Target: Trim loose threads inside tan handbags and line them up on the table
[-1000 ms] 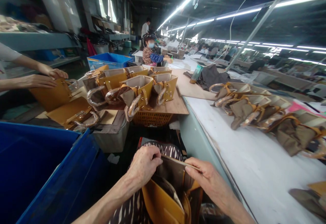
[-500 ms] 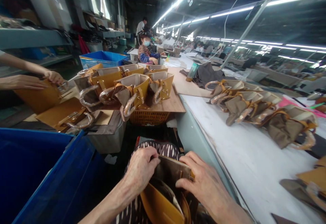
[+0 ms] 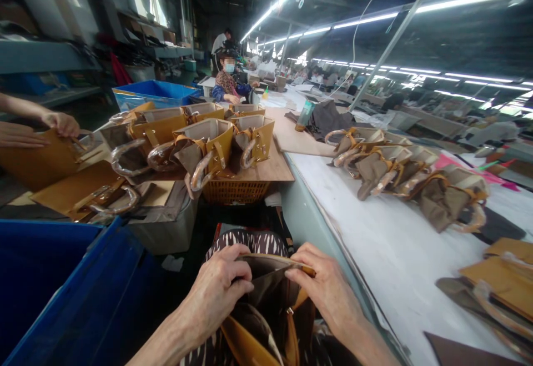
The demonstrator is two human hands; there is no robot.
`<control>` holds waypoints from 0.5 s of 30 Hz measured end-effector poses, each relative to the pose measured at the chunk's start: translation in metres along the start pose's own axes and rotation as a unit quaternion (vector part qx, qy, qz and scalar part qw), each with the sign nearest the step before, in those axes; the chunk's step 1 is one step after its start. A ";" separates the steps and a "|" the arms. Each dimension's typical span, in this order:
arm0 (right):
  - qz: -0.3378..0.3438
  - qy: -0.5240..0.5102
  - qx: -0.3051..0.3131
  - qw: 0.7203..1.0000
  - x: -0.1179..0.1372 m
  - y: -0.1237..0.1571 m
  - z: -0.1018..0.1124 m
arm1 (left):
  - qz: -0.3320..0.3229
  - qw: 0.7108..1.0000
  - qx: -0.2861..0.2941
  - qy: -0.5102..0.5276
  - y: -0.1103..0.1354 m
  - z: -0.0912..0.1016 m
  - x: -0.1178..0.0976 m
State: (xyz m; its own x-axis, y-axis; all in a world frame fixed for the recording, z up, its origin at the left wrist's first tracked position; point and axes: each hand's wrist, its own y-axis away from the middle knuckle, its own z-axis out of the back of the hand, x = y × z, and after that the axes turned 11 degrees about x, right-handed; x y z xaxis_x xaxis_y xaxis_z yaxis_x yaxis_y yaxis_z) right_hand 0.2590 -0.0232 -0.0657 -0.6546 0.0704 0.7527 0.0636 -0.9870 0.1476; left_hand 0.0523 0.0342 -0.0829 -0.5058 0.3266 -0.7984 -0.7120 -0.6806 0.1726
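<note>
On my lap lies a mustard-yellow handbag [image 3: 266, 321] with brown lining. My left hand [image 3: 219, 291] is closed on the left end of its top rim. My right hand [image 3: 325, 288] pinches the right end of the same rim, its fingers curled over the edge. The bag's mouth gapes a little between my hands. The lower part of the bag runs off the bottom of the view.
A big blue bin [image 3: 62, 282] stands at my left. Ahead, several finished yellow handbags [image 3: 200, 138] sit on a board over an orange basket [image 3: 235, 191]. More bags [image 3: 400, 169] lie on the white table [image 3: 375, 244] at right. Another person's hands [image 3: 37, 130] hold a yellow piece at far left.
My hands have shifted along the bag's rim and the mouth has opened slightly. The view has swung to the right, so everything sits further left in the picture.
</note>
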 end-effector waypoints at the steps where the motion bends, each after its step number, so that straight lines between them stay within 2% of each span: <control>1: -0.005 -0.004 0.001 1.000 0.000 0.000 0.000 | -0.005 1.000 0.009 0.002 0.002 0.001 -0.001; 6: -0.016 -0.006 0.026 1.000 0.000 0.001 0.002 | -0.019 0.999 0.039 0.003 0.005 0.003 -0.001; 15: 0.026 0.007 0.018 0.999 0.001 -0.004 0.001 | 0.024 0.996 -0.053 0.066 -0.013 0.000 0.005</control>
State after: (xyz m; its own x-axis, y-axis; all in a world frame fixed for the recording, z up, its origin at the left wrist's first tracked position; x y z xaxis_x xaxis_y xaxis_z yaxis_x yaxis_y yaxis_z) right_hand 0.2587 -0.0193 -0.0650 -0.6595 0.0163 0.7515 0.1253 -0.9834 0.1313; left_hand 0.0588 0.0443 -0.0888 -0.4644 0.2087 -0.8607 -0.6294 -0.7615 0.1550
